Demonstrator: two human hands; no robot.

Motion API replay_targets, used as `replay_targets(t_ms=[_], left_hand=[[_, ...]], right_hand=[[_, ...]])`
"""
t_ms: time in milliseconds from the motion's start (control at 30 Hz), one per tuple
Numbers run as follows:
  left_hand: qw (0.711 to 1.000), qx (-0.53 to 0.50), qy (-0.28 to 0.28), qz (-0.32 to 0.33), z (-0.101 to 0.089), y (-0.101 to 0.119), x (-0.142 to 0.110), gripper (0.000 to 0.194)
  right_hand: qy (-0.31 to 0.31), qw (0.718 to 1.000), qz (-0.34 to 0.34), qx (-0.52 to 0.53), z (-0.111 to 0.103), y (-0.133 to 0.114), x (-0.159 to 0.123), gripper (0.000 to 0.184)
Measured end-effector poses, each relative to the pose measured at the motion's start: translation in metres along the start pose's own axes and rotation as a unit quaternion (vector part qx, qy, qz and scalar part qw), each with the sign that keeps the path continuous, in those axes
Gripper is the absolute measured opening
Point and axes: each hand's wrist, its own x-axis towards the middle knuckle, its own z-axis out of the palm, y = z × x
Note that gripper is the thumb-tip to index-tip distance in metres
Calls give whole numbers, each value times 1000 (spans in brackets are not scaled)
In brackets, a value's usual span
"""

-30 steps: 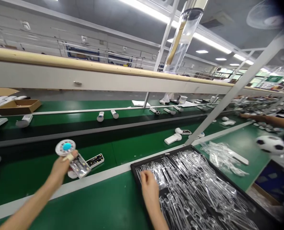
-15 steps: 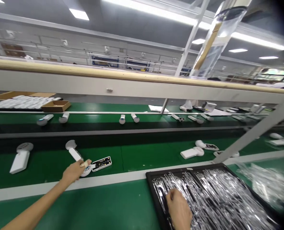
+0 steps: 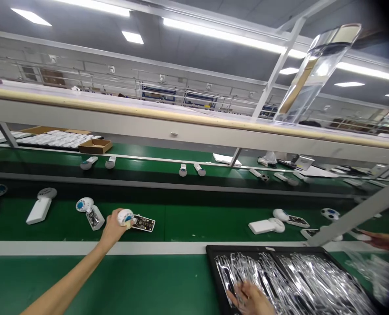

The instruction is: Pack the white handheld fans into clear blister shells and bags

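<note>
My left hand (image 3: 113,228) is closed on the round head of a white handheld device (image 3: 126,216). The device's circuit board shows in its uncovered handle, pointing right over the green belt. Just left of that hand lies another white device (image 3: 95,217) with its inside exposed. My right hand (image 3: 255,299) is low over a black tray (image 3: 212,258) filled with clear plastic pieces (image 3: 261,275). Its fingers are apart among these pieces, and no held piece can be made out.
More white devices lie on the belt, one at left (image 3: 39,211) and several at right (image 3: 263,226). A slanted white post (image 3: 348,221) rises at right, near a co-worker's hand (image 3: 383,240) and clear bags (image 3: 376,271). A shelf beam (image 3: 181,129) crosses ahead.
The view has shifted. My left hand now has the device's round head raised, its printed face showing. The device to its left now shows its inside. My right hand's fingers have spread. A co-worker's hand has appeared.
</note>
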Motion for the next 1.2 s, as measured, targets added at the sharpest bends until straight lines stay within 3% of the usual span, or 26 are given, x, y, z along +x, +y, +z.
replay_targets(t_ms=[133,200,267,300,367,433,500,567,700,800,933,1000,1100,1167,1200], left_hand=[[975,48,-54,210,9,46,-26,52],[976,-2,-67,206,16,66,-41,59],[982,-125,-89,115,24,81,-54,65],[973,-194,-113,60,28,87,-60,64],[940,-299,-163,-25,35,97,-72,59],[919,-337,-194,-71,41,104,-84,59],[916,-334,-204,-91,44,111,-95,58],[919,-320,-205,-102,47,118,-104,58],[927,-310,-188,-97,47,126,-112,59],[925,-315,-189,-101,47,129,-111,57],[933,-312,-166,-63,47,133,-113,57],[928,-329,-169,-53,47,132,-119,66],[874,-406,-262,-47,46,122,-131,78],[834,-428,-346,-50,48,112,-138,74],[828,-417,-371,-57,49,108,-142,69]], right_hand=[[-34,999,3,-25,40,-4,-28,64],[-75,993,-29,-86,60,-5,-43,73],[-102,971,-115,-182,78,-1,-59,69],[-106,948,-176,-243,86,3,-67,64],[-108,870,-310,-369,100,13,-81,55],[-109,774,-417,-463,110,25,-90,51],[-107,701,-481,-516,117,34,-95,52],[-90,662,-509,-542,120,39,-95,53],[-54,625,-533,-568,118,38,-89,51],[-37,634,-526,-566,113,39,-87,48],[-115,725,-430,-526,107,45,-89,52],[-135,749,-412,-500,105,43,-91,53],[-129,760,-443,-458,98,34,-92,52],[-140,743,-473,-451,92,28,-95,51],[-154,732,-485,-454,89,25,-97,50]])
